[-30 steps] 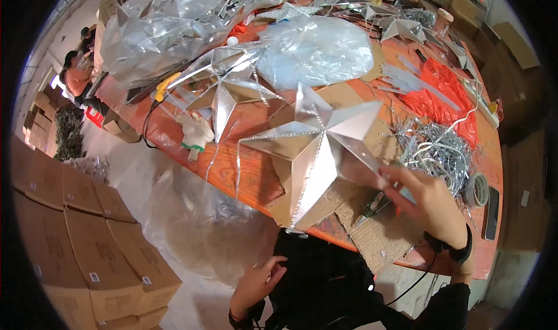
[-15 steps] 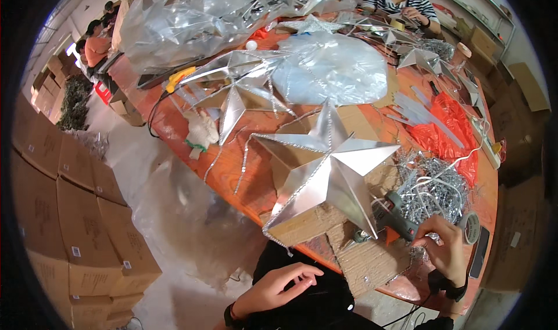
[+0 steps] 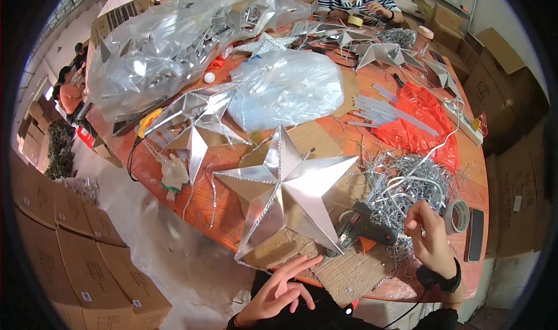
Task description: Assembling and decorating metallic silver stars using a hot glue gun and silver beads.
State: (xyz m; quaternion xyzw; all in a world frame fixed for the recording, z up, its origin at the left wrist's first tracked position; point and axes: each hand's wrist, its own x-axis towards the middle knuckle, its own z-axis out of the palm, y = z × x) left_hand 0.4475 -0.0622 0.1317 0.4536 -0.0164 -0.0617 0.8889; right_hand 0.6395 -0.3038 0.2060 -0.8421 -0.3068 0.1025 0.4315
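Observation:
A large silver five-pointed star (image 3: 285, 185) with bead trim along some ridges lies on cardboard in front of me. Just below its lower points is my left hand (image 3: 282, 292), fingers spread and holding nothing. A dark glue gun (image 3: 375, 231) with an orange trigger lies beside the star's lower right point, its handle toward my right hand (image 3: 429, 234). That hand hovers just off the handle end, its fingers loosely curled and apart, with nothing visible in them. Bead strings (image 3: 214, 199) hang off the star's left side.
Silver tinsel (image 3: 401, 182), a tape roll (image 3: 457, 216) and a phone (image 3: 475, 234) lie at the right. Behind are a red bag (image 3: 427, 121), clear glue sticks (image 3: 378, 110), another star (image 3: 197, 121) and plastic bags (image 3: 290, 89). A co-worker (image 3: 357, 2) sits opposite. Cartons (image 3: 75, 254) stand left.
The view has shifted, so the table sits further left and lower. My right hand has come off the glue gun's handle. My left hand has spread its fingers and moved nearer the star.

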